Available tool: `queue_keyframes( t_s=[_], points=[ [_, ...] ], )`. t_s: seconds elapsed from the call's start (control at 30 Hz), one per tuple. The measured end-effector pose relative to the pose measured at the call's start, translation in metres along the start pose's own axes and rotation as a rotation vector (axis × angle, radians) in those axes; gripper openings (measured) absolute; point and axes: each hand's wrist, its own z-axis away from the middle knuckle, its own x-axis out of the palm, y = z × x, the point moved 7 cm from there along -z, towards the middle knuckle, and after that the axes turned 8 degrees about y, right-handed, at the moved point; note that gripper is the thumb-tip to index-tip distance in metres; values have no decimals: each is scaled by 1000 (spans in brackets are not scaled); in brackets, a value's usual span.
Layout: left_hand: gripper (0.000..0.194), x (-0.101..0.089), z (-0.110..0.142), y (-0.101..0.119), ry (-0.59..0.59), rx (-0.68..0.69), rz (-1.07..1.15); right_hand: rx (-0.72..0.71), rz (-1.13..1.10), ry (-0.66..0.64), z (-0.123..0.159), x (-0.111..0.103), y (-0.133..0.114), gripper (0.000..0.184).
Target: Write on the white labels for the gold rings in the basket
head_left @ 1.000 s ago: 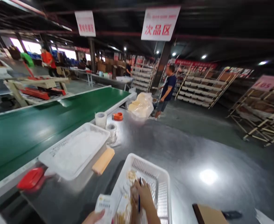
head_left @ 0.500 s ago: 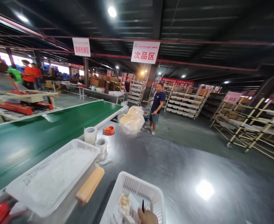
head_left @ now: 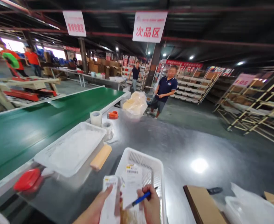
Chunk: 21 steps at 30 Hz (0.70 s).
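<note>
My left hand is closed on a white labelled packet, thumb on its face, at the near left edge of a white plastic basket. My right hand grips a blue pen, its tip pointing down to the left. A second white packet with a printed label stands in the basket between my hands. The right fingertips are at that packet's side; I cannot tell whether they pinch it. Below it shows something yellowish in clear wrapping, partly hidden.
Left of the basket are a tan roll, a shallow white tray, clear tape rolls, an orange tape dispenser and a red object. A green conveyor runs alongside. Cardboard lies right; a person stands beyond.
The view has tilted down and shifted, bringing both hands in. My left hand and its labelled packet now show. My right hand, earlier low in the basket, now holds the pen by the upright packet.
</note>
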Motion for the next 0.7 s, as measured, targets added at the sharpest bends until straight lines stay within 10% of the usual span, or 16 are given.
queue_keyframes(
  t_s=[0.23, 0.7],
  points=[
    [58, 34, 15, -3, -57, -21, -90, 62, -1, -104, 55, 31, -34, 25],
    [46, 18, 19, -10, 4, -112, -84, -171, 239, -24, 72, 13, -57, 23]
  ],
)
